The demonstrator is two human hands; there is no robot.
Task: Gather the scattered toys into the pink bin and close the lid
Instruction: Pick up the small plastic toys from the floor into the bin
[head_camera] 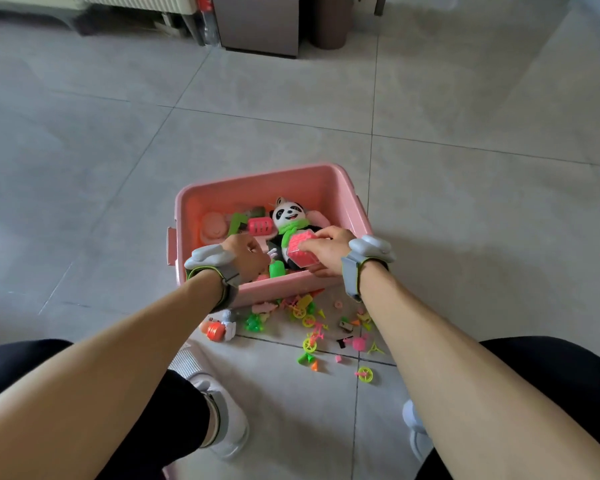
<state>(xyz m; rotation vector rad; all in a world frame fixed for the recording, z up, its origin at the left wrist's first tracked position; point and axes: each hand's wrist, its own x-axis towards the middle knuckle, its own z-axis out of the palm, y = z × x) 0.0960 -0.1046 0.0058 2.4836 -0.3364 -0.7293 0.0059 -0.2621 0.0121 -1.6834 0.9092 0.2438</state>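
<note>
The right hand (328, 249) is gripping a pink cube (301, 252) with curled fingers, holding it over the pink bin (257, 183) beside the panda plush (289, 216). The left hand (245, 256) is reaching inside with fingers curled; whether it is holding anything is unclear. Small toys (309, 327) are lying on the floor by the bin's near wall, so gathering seems to be underway, and the cube likely needs letting go next

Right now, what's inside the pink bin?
In the pink bin: a panda plush, a pink toy basket and a green piece. Both hands and the pink cube cover what lies underneath.
</note>
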